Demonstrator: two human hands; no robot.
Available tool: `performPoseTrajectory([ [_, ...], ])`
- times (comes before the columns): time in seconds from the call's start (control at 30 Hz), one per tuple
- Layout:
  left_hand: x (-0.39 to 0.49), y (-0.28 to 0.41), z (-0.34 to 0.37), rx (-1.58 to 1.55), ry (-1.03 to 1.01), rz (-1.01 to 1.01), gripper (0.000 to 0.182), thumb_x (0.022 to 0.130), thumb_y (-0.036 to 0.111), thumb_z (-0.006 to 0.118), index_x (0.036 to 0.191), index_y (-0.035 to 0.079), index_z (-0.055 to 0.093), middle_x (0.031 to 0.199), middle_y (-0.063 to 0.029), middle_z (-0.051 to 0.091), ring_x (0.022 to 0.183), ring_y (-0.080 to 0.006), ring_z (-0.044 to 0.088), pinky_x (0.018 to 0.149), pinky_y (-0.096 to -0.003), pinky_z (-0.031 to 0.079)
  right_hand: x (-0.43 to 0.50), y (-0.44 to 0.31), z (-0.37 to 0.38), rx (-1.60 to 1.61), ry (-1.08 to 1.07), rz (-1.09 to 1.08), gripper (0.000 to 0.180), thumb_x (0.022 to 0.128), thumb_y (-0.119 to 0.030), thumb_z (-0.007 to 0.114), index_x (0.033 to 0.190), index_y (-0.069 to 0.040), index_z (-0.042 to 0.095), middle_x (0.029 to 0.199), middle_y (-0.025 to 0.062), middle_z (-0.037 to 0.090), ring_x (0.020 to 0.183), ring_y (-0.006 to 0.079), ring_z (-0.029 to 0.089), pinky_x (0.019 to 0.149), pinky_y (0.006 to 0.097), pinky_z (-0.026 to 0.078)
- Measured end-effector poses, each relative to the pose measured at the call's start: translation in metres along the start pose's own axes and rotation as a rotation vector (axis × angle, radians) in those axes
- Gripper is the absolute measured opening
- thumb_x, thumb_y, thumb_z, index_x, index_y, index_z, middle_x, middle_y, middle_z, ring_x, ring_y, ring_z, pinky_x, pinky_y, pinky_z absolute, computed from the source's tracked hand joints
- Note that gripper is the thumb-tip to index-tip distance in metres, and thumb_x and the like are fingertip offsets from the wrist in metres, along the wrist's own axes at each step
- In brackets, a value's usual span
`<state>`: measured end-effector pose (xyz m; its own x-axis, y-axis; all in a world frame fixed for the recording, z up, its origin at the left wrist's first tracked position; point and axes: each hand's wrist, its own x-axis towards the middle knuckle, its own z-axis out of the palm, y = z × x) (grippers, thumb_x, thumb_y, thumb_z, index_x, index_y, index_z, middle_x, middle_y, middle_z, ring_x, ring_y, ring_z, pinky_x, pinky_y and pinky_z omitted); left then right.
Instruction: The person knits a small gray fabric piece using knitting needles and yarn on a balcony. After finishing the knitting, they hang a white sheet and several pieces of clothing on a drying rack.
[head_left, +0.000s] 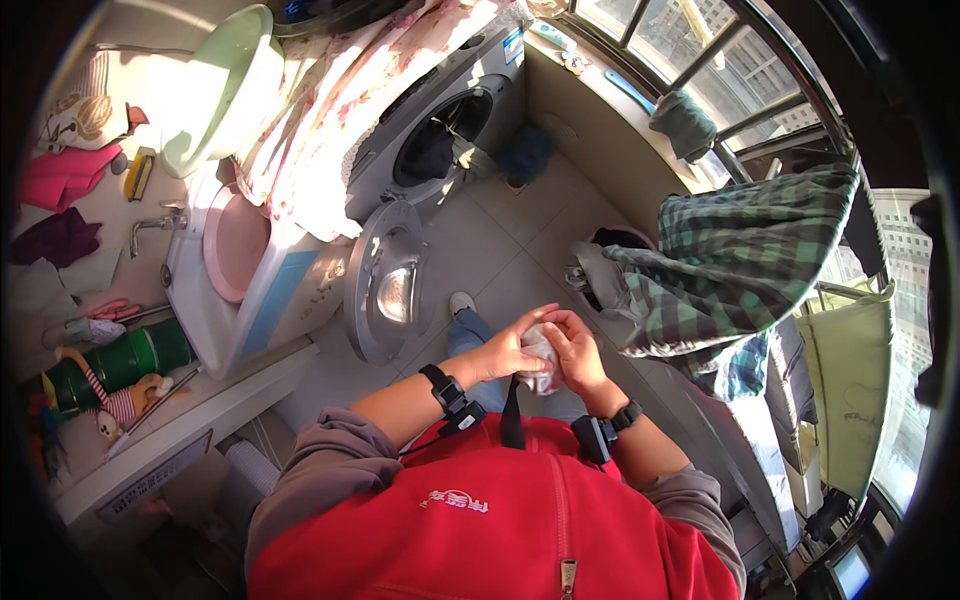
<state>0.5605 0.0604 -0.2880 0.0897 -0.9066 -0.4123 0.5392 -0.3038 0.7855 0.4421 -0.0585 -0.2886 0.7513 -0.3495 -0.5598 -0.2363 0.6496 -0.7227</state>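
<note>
Both my hands are together in front of my waist, around a small crumpled bundle of white-grey cloth (541, 364). My left hand (514, 351) grips it from the left, thumb across its front. My right hand (581, 352) closes on it from the right, and the fingertips of both hands nearly meet above it. How the cloth is folded is hidden by the fingers. Ahead, the round door (386, 289) of a grey front-loading washing machine (382, 169) hangs wide open. Dark and pale laundry (471, 159) spills over the drum's lower rim.
On the floor to the right, a pinkish basket (626, 234) holds laundry, partly behind a hanging green plaid garment (742, 255). To the left, a sink (184, 274) contains a pink basin (236, 244). A floral cloth (315, 135) drapes over the washer beside a pale green basin (225, 90).
</note>
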Motion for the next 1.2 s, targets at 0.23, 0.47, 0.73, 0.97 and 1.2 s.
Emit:
performPoseTrajectory([
  [0.23, -0.111, -0.045, -0.161, -0.062, 0.409, -0.332, 0.043, 0.07, -0.01, 0.05, 0.11, 0.002, 0.061, 0.104, -0.0072, 0.065, 0.096, -0.0146, 0.061, 0.086, -0.0276, 0.048, 0.271, 0.087, 0.044, -0.532, 0.08, -0.165, 0.044, 0.082, -0.024, 0.074, 0.116, -0.001, 0.057, 0.104, 0.0081, 0.063, 0.099, 0.0161, 0.057, 0.087, 0.0297, 0.046],
  [0.47, -0.137, -0.136, -0.209, -0.142, 0.608, -0.373, 0.03, 0.073, -0.01, 0.058, 0.099, 0.002, 0.065, 0.1, -0.0065, 0.067, 0.094, -0.0141, 0.062, 0.087, -0.0283, 0.049, 0.615, 0.178, 0.127, -1.113, 0.242, -0.551, 0.11, 0.058, -0.053, 0.084, 0.145, -0.013, 0.03, 0.142, 0.0289, 0.034, 0.13, 0.0447, 0.034, 0.105, 0.0463, 0.036],
  [0.73, -0.11, -0.156, -0.207, -0.284, 0.78, -0.306, 0.03, 0.064, -0.012, 0.049, 0.088, 0.0, 0.063, 0.097, -0.0121, 0.067, 0.092, -0.0195, 0.063, 0.087, -0.0344, 0.049, 0.539, 0.164, 0.085, -0.112, -0.058, -0.224, 0.028, 0.073, -0.004, 0.062, 0.099, 0.004, 0.063, 0.082, 0.0031, 0.063, 0.073, 0.0102, 0.056, 0.067, 0.0271, 0.046],
  [0.97, -0.099, -0.09, -0.175, -0.404, 0.714, -0.199, 0.035, 0.061, -0.01, 0.044, 0.09, 0.002, 0.059, 0.084, -0.0084, 0.06, 0.081, -0.0202, 0.063, 0.075, -0.0319, 0.053, 0.187, 0.043, 0.053, 0.064, -0.135, -0.046, 0.039, 0.072, 0.004, 0.066, 0.111, 0.002, 0.061, 0.098, 0.0011, 0.064, 0.089, 0.012, 0.058, 0.081, 0.0278, 0.047],
  [1.2, -0.087, -0.063, -0.12, -0.665, 0.219, -0.608, 0.027, 0.079, 0.005, 0.048, 0.104, 0.004, 0.058, 0.096, -0.0142, 0.065, 0.092, -0.0264, 0.065, 0.077, -0.0377, 0.055, -0.1, -0.005, 0.042, -0.08, -0.156, -0.165, 0.051, 0.062, 0.003, 0.074, 0.112, 0.001, 0.063, 0.103, 0.0048, 0.066, 0.097, 0.0142, 0.057, 0.091, 0.0264, 0.042],
])
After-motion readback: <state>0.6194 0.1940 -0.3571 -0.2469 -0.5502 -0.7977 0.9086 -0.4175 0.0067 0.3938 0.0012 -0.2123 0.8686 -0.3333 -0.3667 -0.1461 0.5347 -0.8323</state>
